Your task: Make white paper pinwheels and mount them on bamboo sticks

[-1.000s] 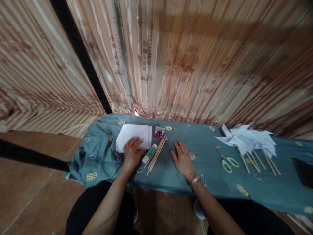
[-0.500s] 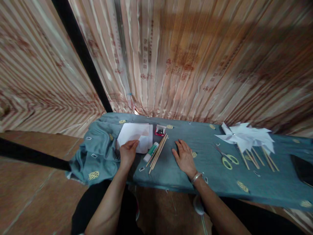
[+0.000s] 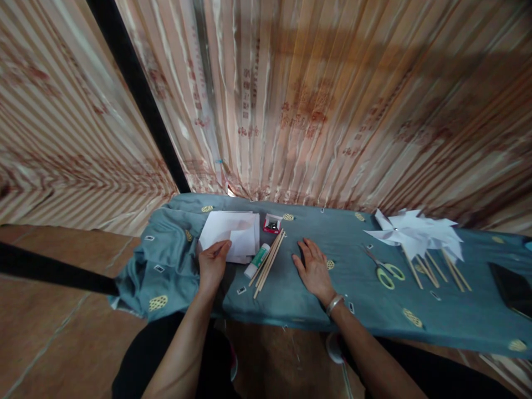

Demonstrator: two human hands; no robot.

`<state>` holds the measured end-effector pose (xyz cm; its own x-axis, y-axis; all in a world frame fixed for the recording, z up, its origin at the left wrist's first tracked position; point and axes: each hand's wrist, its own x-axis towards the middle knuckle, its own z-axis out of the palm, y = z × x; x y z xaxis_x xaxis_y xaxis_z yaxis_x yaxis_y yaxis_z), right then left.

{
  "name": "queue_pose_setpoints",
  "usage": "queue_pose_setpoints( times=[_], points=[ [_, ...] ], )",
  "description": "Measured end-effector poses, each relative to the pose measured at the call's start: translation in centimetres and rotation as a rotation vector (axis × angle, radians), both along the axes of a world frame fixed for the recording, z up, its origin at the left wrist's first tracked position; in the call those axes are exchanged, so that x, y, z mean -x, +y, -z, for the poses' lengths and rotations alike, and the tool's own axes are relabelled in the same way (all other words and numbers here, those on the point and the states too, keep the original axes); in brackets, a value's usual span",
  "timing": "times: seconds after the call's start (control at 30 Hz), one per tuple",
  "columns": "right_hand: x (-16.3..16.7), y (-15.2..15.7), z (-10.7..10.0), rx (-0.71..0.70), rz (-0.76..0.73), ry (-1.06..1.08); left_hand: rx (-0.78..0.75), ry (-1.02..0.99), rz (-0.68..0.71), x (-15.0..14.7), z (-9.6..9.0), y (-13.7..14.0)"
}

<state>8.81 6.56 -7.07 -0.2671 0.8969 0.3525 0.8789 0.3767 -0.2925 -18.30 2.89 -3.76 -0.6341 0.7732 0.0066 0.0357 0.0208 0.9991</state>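
Note:
My left hand (image 3: 214, 265) is over the stack of white paper (image 3: 222, 224), thumb and fingers pinched at the left edge of a small white paper piece (image 3: 243, 243). My right hand (image 3: 313, 268), with a silver bracelet on the wrist, lies palm down on the cloth, fingers spread, holding nothing. Between my hands are a green-and-white glue stick (image 3: 257, 261), several wooden sticks (image 3: 269, 266) in a loose bundle, and a small red-and-white box (image 3: 272, 223) of dark little pieces.
Green-handled scissors (image 3: 385, 271) lie right of my right hand. Beyond them are white paper pinwheels (image 3: 418, 233) on sticks and a dark flat object (image 3: 510, 288). A blue-grey patterned cloth (image 3: 353, 233) covers the table. Striped curtains (image 3: 307, 111) and a black pole (image 3: 143, 100) stand behind.
My left hand has shifted slightly left and down, and more of the small paper piece shows beside its fingertips. My right hand stays in place.

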Motion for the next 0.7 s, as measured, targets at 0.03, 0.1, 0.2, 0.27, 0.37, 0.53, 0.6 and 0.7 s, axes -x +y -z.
queue_pose_setpoints(
  times=[0.03,0.1,0.2,0.27,0.37,0.53,0.6,0.7],
  points=[
    [0.0,0.0,0.0,-0.001,-0.003,0.003,-0.009,-0.020,-0.021,0.1,0.0,0.1],
    [0.0,0.0,0.2,-0.001,-0.006,0.018,-0.026,-0.054,-0.054,0.2,-0.3,0.2],
    [-0.2,0.2,0.3,0.022,-0.017,0.081,-0.082,-0.130,-0.090,0.2,-1.6,0.3],
    [-0.5,0.3,0.0,0.071,-0.060,0.152,-0.151,-0.188,-0.108,-0.4,-3.2,0.0],
    [-1.5,0.0,-1.6,0.125,-0.127,0.276,-0.184,-0.074,-0.041,-2.8,-5.6,-0.8],
    [-5.7,-3.5,-6.2,-0.108,-0.002,0.224,-0.381,0.427,0.482,-10.2,-5.9,-2.1],
    [-7.8,-5.4,-7.2,-0.221,0.018,0.087,-0.495,0.592,0.628,-13.0,-4.6,-2.5],
    [-10.6,-7.7,-6.9,-0.224,-0.104,-0.133,-0.563,0.711,0.792,-15.9,-2.3,-3.7]
  ],
)
